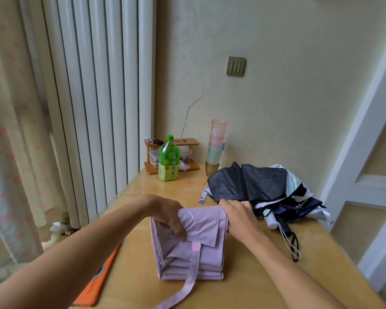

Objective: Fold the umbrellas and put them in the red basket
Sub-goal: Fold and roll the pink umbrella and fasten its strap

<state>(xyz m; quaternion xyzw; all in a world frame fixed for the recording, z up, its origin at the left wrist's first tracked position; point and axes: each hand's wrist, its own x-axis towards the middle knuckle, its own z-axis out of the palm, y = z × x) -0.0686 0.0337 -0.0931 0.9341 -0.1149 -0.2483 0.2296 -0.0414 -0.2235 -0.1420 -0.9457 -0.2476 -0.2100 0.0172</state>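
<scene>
In front of the green tea bottle [168,159], left hand [170,219] and right hand [239,217] clutch the folded lilac umbrella [187,255], fingers curled into cloth.

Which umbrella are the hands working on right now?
The lilac umbrella: both the left hand and right hand grip its fabric. The dark umbrellas lie in a heap to its right.

Green tea bottle [168,159] before wooden rack [193,142]; stacked cups [216,148] beside rack; orange board [96,284] at table [254,277] edge.
</scene>
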